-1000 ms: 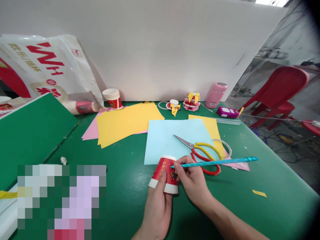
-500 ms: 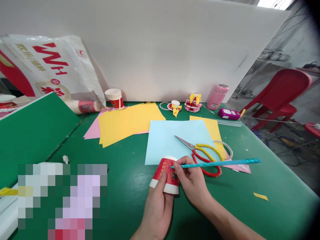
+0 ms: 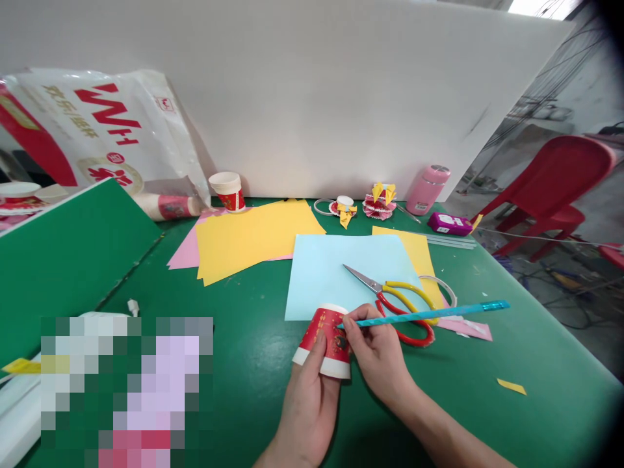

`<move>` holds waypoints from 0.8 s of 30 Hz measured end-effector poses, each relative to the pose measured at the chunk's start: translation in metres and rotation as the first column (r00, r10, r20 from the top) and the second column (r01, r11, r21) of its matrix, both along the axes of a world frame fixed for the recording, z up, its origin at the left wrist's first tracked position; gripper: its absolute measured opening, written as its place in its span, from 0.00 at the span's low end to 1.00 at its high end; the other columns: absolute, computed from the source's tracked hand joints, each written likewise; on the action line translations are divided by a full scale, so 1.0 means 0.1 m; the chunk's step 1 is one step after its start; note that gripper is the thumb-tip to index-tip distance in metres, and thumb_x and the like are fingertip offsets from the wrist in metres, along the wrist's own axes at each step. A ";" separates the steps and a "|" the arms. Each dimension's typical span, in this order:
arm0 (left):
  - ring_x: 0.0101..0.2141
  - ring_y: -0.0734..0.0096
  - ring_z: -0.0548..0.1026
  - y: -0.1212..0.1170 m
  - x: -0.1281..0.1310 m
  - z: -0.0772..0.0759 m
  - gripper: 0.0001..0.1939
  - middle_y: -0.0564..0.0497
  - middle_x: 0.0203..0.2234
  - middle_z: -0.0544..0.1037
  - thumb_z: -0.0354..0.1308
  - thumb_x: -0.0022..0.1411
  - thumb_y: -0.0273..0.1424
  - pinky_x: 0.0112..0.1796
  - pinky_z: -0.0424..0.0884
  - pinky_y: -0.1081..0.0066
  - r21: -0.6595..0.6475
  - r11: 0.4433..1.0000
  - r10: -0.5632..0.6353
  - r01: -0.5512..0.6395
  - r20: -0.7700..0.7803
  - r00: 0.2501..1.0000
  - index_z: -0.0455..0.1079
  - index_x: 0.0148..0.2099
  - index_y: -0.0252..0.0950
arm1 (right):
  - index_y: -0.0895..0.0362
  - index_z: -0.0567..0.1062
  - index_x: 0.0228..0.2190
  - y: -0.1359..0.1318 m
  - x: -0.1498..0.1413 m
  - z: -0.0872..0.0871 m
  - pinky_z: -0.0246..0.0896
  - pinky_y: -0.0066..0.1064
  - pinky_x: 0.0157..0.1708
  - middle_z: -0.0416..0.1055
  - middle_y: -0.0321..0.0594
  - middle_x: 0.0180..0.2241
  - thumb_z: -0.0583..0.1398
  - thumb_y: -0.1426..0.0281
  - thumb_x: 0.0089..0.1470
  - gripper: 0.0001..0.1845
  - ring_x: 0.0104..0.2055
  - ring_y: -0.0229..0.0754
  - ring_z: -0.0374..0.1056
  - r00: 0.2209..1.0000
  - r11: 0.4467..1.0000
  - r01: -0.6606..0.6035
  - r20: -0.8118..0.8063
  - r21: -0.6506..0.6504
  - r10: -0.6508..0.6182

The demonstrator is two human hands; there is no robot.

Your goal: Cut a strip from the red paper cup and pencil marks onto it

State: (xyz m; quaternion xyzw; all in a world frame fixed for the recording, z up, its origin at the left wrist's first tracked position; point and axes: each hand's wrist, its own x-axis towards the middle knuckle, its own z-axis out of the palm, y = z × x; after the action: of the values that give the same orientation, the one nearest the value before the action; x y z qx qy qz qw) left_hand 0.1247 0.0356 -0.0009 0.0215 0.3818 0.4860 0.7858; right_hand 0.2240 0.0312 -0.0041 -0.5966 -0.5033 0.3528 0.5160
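My left hand (image 3: 312, 403) grips a red and white paper cup (image 3: 327, 325), thumb on its outer wall and the other fingers hidden inside or behind it. Pinched in my right hand (image 3: 373, 348) is a light blue pencil (image 3: 429, 314), its tip against the red side of the cup. The pencil slants up to the right over scissors (image 3: 377, 287) with red and yellow handles. These scissors lie partly on a light blue paper sheet (image 3: 316, 279) just beyond the cup.
Yellow sheets (image 3: 253, 240) over pink paper lie at centre left. Along the back stand a paper cup (image 3: 227, 192), two small paper crafts (image 3: 380, 203) and a pink bottle (image 3: 429, 188). A plastic bag (image 3: 107, 130) and green board (image 3: 73, 260) occupy the left. Lower left is blurred.
The whole scene has shifted slightly right in view. The pencil's far end has tilted up a little, while its tip stays at the cup. Both hands keep their hold.
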 end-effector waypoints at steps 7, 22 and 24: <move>0.41 0.66 0.74 0.00 0.00 0.01 0.12 0.43 0.39 0.77 0.56 0.55 0.25 0.42 0.70 0.69 -0.002 1.000 0.005 -0.005 -0.004 1.000 0.70 0.43 0.33 | 0.56 0.62 0.25 0.00 0.01 -0.02 0.49 0.25 0.17 0.57 0.30 0.17 0.52 0.66 0.55 0.09 0.19 0.34 0.53 1.000 1.000 0.006 -0.018 -0.011 -0.007; 0.41 0.66 0.74 0.00 0.00 0.01 0.12 0.43 0.40 0.77 0.55 0.55 0.24 0.43 0.69 0.68 0.013 1.000 -0.002 0.002 0.014 1.000 0.71 0.43 0.33 | 0.57 0.63 0.25 0.00 -0.03 -0.02 0.48 0.24 0.17 0.57 0.30 0.18 0.53 0.66 0.54 0.09 0.19 0.33 0.52 0.997 1.000 0.002 -0.075 0.002 -0.002; 0.43 0.65 0.73 0.00 0.00 0.01 0.12 0.43 0.40 0.77 0.55 0.55 0.24 0.44 0.69 0.68 0.019 1.000 0.001 -0.001 0.020 1.000 0.71 0.43 0.33 | 0.57 0.64 0.26 0.00 -0.03 -0.01 0.49 0.24 0.18 0.57 0.30 0.19 0.53 0.66 0.54 0.09 0.20 0.34 0.52 0.998 1.000 -0.002 -0.065 0.000 0.002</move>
State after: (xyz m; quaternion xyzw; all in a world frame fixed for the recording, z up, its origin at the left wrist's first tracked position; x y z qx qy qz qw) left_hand 0.1244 0.0357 -0.0003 0.0240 0.3694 0.4901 0.7892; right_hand 0.2210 0.0313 -0.0055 -0.5842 -0.4870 0.3724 0.5318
